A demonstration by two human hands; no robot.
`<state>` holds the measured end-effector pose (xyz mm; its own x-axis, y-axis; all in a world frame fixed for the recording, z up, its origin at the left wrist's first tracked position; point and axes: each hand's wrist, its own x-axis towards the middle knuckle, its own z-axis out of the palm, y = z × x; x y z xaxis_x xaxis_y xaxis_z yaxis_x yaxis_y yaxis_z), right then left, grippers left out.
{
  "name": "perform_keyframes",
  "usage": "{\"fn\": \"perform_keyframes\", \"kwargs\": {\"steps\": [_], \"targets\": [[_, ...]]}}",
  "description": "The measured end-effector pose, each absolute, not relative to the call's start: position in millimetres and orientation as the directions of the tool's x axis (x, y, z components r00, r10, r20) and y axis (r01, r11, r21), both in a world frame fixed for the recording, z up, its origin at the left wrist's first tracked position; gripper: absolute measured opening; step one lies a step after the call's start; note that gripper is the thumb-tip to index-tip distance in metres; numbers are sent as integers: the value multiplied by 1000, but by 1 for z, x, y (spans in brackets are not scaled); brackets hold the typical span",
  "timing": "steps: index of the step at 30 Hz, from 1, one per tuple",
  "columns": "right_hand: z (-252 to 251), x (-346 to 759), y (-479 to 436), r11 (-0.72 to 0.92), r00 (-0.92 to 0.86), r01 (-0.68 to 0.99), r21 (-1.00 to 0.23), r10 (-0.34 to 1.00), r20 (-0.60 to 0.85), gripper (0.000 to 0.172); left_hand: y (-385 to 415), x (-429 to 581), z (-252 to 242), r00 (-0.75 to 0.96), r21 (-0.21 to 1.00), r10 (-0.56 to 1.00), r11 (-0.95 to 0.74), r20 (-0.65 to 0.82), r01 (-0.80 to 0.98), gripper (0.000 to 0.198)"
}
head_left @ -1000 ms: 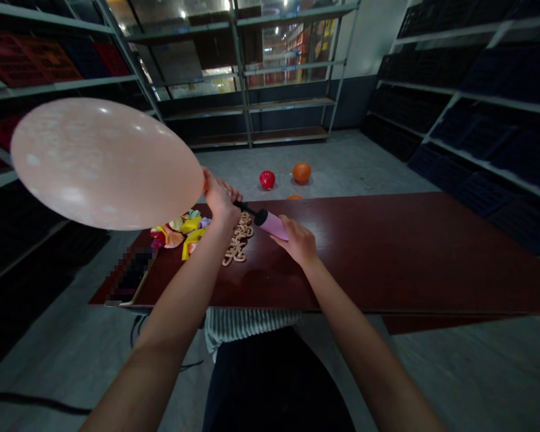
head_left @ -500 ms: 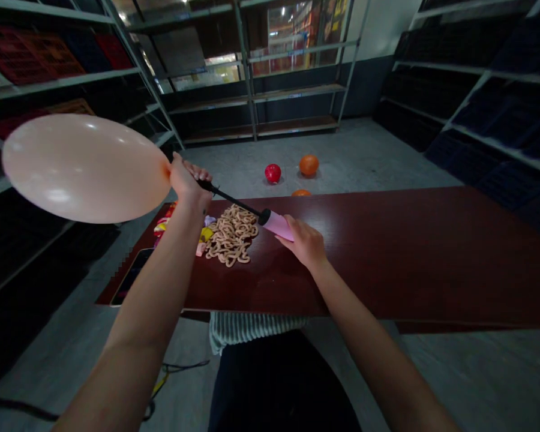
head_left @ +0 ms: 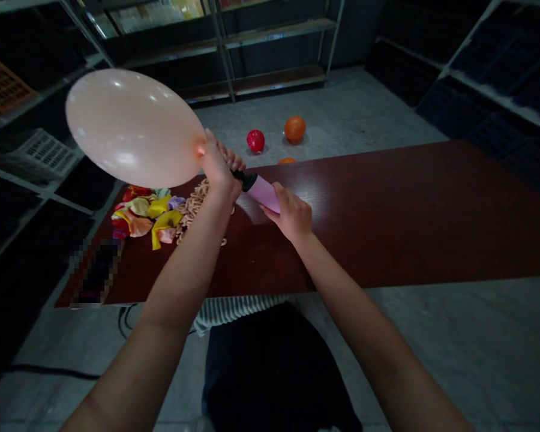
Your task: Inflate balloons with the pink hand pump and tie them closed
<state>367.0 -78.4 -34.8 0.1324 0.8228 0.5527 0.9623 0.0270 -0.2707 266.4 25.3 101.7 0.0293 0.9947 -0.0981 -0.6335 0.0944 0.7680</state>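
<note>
A large, pale peach balloon (head_left: 135, 129) swells out to the left of my left hand (head_left: 220, 165). That hand is closed around the balloon's neck and the black end of a hand pump, so the nozzle is hidden. My right hand (head_left: 292, 213) wraps the pink barrel of the balloon pump (head_left: 263, 192). The pump's rod is pushed in, leaving only a short black part between the two hands. Below my left wrist, a heap of beige ring-like pieces (head_left: 191, 207) lies on the table beside a pile of limp, colourful balloons (head_left: 148, 213).
The dark red-brown table (head_left: 387, 222) stretches to the right. On the floor behind it are a red balloon (head_left: 255, 141) and an orange balloon (head_left: 294, 129), with another orange one partly hidden by the table edge. Metal shelves (head_left: 274, 39) stand around. A phone-like, pixelated object (head_left: 98, 270) lies at the table's left.
The pump's long black rod has slid into the pink barrel, bringing my hands closer together. My view has tilted down, and the balloon now sits further right in it.
</note>
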Motion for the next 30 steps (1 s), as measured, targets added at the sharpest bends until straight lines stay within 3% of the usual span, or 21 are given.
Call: {"fn": "perform_keyframes", "kwargs": {"steps": [6, 19, 25, 30], "targets": [[-33, 364, -79, 61, 105, 961, -270, 821, 561, 59, 21, 256, 108, 31, 779, 992, 118, -126, -616, 51], [-34, 360, -81, 218, -4, 946, -241, 749, 663, 55, 19, 179, 169, -96, 780, 992, -120, 77, -615, 51], [-37, 362, -79, 203, 14, 947, -250, 750, 661, 57, 20, 171, 197, -59, 756, 976, -199, 209, -623, 52], [-41, 364, -78, 140, 85, 947, -290, 760, 644, 60, 27, 200, 197, -22, 767, 983, -155, 181, -623, 54]]}}
